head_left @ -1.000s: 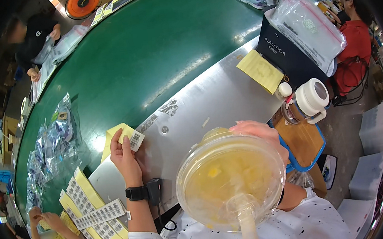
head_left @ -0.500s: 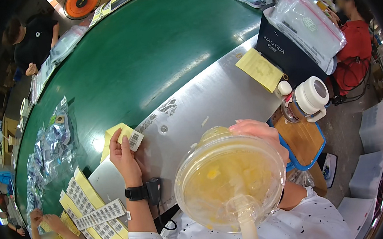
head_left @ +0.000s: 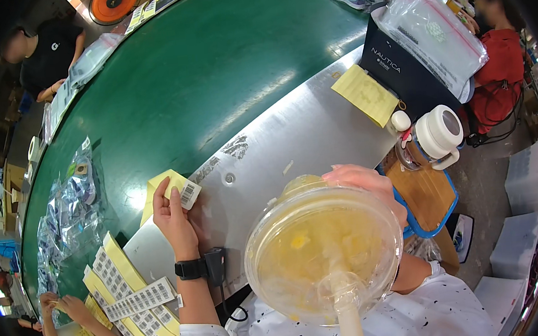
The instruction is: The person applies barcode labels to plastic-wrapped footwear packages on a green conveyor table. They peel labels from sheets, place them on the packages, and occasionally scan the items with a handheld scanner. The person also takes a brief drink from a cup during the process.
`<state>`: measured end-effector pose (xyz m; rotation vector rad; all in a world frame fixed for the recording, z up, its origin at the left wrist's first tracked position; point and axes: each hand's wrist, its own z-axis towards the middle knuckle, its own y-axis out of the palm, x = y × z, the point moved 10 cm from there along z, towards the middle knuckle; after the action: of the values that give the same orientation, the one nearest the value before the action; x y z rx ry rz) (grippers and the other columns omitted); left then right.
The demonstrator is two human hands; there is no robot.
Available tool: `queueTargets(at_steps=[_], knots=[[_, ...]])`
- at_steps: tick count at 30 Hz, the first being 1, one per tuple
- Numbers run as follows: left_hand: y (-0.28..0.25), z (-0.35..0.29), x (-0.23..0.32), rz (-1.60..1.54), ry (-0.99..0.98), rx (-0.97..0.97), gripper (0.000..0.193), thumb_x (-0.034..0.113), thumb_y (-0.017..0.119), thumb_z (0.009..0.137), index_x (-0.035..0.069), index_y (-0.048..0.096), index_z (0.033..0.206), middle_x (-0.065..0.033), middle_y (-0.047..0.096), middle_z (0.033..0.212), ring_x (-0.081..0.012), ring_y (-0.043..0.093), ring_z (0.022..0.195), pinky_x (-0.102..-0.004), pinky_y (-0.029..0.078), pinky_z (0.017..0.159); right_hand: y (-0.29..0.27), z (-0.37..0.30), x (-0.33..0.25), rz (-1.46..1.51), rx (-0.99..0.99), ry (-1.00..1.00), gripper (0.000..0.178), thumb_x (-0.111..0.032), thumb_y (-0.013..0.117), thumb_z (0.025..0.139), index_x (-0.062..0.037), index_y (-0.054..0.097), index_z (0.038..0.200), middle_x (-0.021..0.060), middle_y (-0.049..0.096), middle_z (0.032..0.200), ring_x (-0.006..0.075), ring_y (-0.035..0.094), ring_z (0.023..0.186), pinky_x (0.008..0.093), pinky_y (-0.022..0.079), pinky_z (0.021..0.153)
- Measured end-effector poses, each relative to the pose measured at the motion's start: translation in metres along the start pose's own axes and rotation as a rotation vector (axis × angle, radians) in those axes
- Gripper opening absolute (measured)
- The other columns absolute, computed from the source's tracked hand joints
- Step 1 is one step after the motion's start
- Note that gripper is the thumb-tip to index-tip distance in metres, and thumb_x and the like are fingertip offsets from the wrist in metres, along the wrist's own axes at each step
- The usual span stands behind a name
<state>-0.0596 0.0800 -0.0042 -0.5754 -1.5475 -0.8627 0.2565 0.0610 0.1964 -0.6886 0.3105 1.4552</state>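
Cup (head_left: 290,262) of clear plastic, with thick straw (head_left: 347,305) pointing to 6 o'clock, stands large before the person's body, and I take it as the middle of the clock. The right hand (head_left: 373,187) is at 1 to 2 o'clock; its fingers are curled around the far side and have hold of the cup. The yellow drink (head_left: 298,241) inside seems to me not finished. At 10 o'clock the left hand (head_left: 175,224) is half open, with fingers lying over a yellow sheet (head_left: 152,190) and beside a white barcode label (head_left: 189,194); whether they pinch it, I cannot tell. At 9 o'clock lie label strips (head_left: 122,277), crossing one another; many labels are on them, so I judge that much of the labelling is left. Bagged goods (head_left: 82,191) lie at 10 o'clock on the green table (head_left: 211,96); whether they carry their labels already is not clear. Farther, at 1 o'clock, a dark box (head_left: 395,70) holds plastic bags (head_left: 427,39), and at 2 o'clock is a white-lidded bottle (head_left: 438,137).
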Motion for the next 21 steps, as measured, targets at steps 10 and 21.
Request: queueTargets(at_steps=[10, 21], knots=[[-0.004, -0.003, -0.003, 0.02, -0.004, -0.001, 0.028, 0.011, 0.057, 0.095, 0.003, 0.058, 0.122, 0.008, 0.042, 0.07, 0.0011, 0.038, 0.057, -0.0159, 0.029, 0.048, 0.001, 0.0, -0.004, 0.012, -0.048, -0.009, 0.072, -0.018, 0.085, 0.066, 0.0008, 0.045, 0.123, 0.0233, 0.054, 0.117, 0.0339, 0.055, 0.1, 0.0497, 0.045, 0.091], [0.002, -0.005, 0.002, -0.02, -0.028, -0.008, 0.027, 0.01, 0.054, 0.096, 0.003, 0.057, 0.123, 0.0, 0.061, 0.082, -0.003, 0.056, 0.066, -0.0158, 0.043, 0.055, 0.003, 0.001, -0.003, -0.01, -0.056, 0.017, 0.072, -0.016, 0.085, 0.067, -0.0003, 0.044, 0.123, 0.0234, 0.054, 0.117, 0.0338, 0.056, 0.1, 0.0506, 0.045, 0.091]])
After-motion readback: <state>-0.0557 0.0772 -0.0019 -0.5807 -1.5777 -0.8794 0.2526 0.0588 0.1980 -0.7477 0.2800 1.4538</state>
